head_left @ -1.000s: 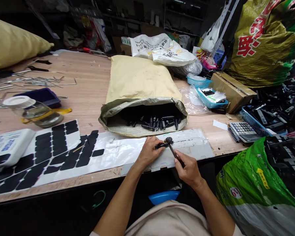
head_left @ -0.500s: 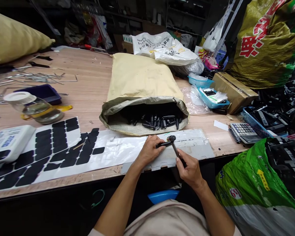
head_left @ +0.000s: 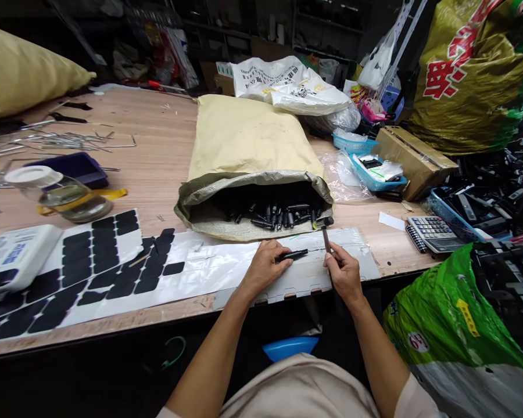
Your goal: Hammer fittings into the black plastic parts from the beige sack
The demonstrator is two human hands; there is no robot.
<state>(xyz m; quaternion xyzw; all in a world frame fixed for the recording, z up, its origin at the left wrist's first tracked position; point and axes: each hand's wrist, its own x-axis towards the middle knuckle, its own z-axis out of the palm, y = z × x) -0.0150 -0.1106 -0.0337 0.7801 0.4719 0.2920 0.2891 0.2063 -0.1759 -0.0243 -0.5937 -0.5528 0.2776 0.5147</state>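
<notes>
My left hand (head_left: 268,264) is closed around one end of a slim black cylindrical part (head_left: 295,255), which lies level on a grey board (head_left: 353,261) at the table's front edge. To its right, my right hand (head_left: 343,271) grips the handle of a small hammer (head_left: 326,232). The hammer's dark head is raised, with a yellow-green spot at its far left end, and stands apart from the black part. Just beyond both hands lies an open cream sack (head_left: 248,136), its mouth facing me, with several similar black parts (head_left: 283,216) inside.
At left are sheets of black adhesive pads (head_left: 76,255), a white device (head_left: 20,255), a lidded jar (head_left: 76,197) and metal rods (head_left: 65,139). A calculator (head_left: 433,232), blue baskets (head_left: 377,180) and a cardboard box (head_left: 414,159) stand right. A green sack (head_left: 444,307) flanks the table's front right.
My right hand has moved the hammer right and away from me, off the black part it was at. The left hand keeps its hold, and more of the part now shows.
</notes>
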